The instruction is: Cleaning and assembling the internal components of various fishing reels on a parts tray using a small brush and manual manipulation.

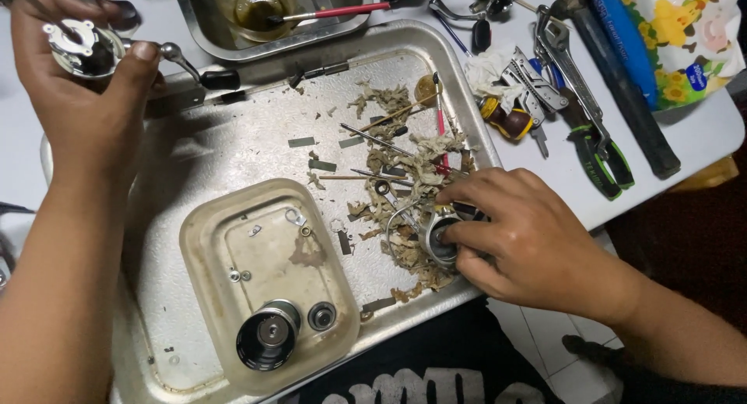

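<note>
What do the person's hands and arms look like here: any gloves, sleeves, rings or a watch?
Both are bare. The left hand and right hand wear no gloves and no visible rings, and neither wrist shows a watch or band. No sleeves reach the forearms in view. Fingernails are short and unpainted.

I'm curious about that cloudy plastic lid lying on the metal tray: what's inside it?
In the plastic lid lie a black spool, a small round bearing, tiny washers and a clip. A brown stain marks its floor. Whatever lies beneath the spool is hidden.
</note>
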